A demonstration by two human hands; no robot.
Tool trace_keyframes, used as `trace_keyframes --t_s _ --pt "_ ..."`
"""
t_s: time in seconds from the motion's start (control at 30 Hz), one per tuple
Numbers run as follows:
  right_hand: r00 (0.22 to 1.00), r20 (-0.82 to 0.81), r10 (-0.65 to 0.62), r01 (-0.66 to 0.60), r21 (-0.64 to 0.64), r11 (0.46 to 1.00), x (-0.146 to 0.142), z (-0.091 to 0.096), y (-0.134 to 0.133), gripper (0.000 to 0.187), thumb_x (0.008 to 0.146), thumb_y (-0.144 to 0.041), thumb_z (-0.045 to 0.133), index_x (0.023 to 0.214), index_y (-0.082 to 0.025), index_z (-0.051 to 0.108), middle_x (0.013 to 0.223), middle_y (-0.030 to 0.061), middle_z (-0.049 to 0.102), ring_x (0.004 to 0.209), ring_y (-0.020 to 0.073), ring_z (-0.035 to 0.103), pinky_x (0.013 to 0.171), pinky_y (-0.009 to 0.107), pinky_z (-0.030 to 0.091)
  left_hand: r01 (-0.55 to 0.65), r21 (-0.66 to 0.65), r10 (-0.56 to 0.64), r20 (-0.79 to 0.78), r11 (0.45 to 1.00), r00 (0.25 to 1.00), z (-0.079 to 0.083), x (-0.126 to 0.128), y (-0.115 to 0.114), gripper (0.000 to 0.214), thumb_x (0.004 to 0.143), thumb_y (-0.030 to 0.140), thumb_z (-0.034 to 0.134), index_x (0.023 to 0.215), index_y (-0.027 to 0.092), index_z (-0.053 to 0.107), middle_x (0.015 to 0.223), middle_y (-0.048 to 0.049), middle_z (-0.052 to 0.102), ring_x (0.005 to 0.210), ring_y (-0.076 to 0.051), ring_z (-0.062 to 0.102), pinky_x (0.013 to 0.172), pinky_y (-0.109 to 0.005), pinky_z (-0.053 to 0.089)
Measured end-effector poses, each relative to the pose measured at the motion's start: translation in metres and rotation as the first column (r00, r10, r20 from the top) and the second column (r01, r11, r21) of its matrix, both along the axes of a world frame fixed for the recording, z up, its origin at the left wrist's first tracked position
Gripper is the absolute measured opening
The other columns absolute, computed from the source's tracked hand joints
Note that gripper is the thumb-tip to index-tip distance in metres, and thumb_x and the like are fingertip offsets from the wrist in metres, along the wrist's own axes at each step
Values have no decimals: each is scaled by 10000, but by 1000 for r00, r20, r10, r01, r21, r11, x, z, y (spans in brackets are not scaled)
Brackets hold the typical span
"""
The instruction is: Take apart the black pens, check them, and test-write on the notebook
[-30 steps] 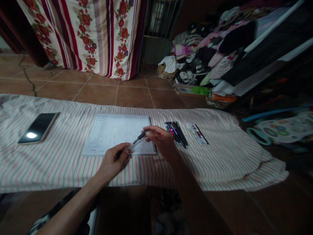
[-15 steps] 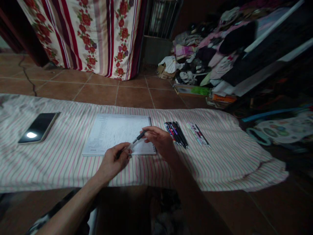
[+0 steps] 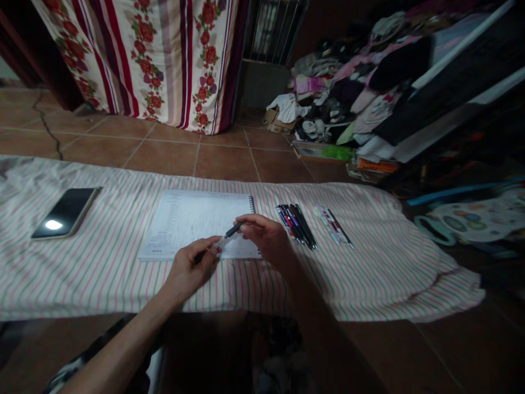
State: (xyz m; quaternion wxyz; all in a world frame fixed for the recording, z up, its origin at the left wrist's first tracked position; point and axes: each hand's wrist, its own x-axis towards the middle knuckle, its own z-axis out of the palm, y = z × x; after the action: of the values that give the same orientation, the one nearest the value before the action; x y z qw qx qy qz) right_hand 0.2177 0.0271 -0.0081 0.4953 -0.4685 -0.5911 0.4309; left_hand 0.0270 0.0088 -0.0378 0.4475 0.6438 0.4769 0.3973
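A pen (image 3: 225, 239) with a clear barrel and a dark end is held between both my hands over the near edge of a spiral notebook (image 3: 192, 219). My left hand (image 3: 189, 269) is closed round the pen's near end. My right hand (image 3: 264, 238) pinches its dark far end with thumb and fingers. The notebook lies open on a pink-striped cloth (image 3: 102, 262) spread over the floor.
A row of dark pens (image 3: 296, 224) and a smaller group of pens (image 3: 333, 224) lie right of the notebook. A phone (image 3: 64, 212) rests on the cloth at left. A floral curtain (image 3: 156, 60) hangs behind; a heap of clothes (image 3: 353, 87) fills the right. The floor is brown tile (image 3: 229, 158).
My right hand has drawn slightly toward my left, so the pen looks shorter between them. Nothing else has moved.
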Motion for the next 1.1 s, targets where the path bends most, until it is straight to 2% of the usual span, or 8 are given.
trace_keyframes --t_s 0.13,0.23,0.3,0.4,0.53,0.7,0.9,1.1 --pt "1000 -2 -5 5 -17 1000 1 -1 1 226 736 -284 641 947 -206 658 853 30 695 783 148 650 705 286 515 -15 29 16 -23 999 1000 1 0 1 331 799 360 535 1055 192 663 942 -62 699 833 -183 624 760 -307 482" --pt "1000 -2 -10 10 -44 999 1 -3 1 273 716 -303 662 972 -209 653 875 37 679 807 153 637 710 287 500 -40 -26 39 -36 999 999 3 1 0 364 796 365 529 1086 170 630 750 -24 670 632 -139 585 623 -265 474" --pt "999 -26 -23 21 -74 997 0 -3 1 287 705 -317 674 968 -204 654 870 38 673 784 148 627 701 285 487 -37 -70 36 -19 997 999 7 2 -1 332 792 367 527 1028 156 626 640 10 610 523 -110 523 535 -237 441" --pt "994 -103 -47 33 -130 991 -4 -1 1 283 692 -321 687 945 -195 659 833 30 671 740 135 604 689 276 464 -18 -114 24 52 993 998 12 4 -2 257 777 377 538 872 153 617 630 8 596 520 -103 512 506 -222 425" --pt "980 -196 -31 -9 -199 980 -13 1 -1 241 688 -321 692 897 -203 672 802 9 669 688 112 573 666 255 437 8 -165 15 137 986 990 18 7 -3 272 762 399 545 853 152 612 637 -1 603 502 -97 508 476 -216 414" --pt "986 -164 38 -66 -169 983 -22 0 -3 162 707 -311 671 827 -203 687 816 6 672 687 110 573 672 251 429 -3 -183 39 196 983 980 18 8 -4 259 742 391 566 855 161 602 642 7 603 490 -92 519 461 -204 405" --pt "987 -158 34 -60 -168 984 -23 0 -4 164 707 -323 670 809 -195 670 805 7 672 680 112 575 645 241 429 -17 -173 53 210 985 976 19 8 -3 234 733 359 567 847 160 611 619 11 611 483 -92 514 496 -214 424" --pt "993 -114 18 -34 -143 989 -29 -2 -7 170 722 -344 644 800 -193 641 773 -3 654 716 131 591 680 255 443 -96 -161 124 171 982 977 22 9 -5 205 723 367 571 742 169 619 528 30 556 468 -98 483 463 -209 398"
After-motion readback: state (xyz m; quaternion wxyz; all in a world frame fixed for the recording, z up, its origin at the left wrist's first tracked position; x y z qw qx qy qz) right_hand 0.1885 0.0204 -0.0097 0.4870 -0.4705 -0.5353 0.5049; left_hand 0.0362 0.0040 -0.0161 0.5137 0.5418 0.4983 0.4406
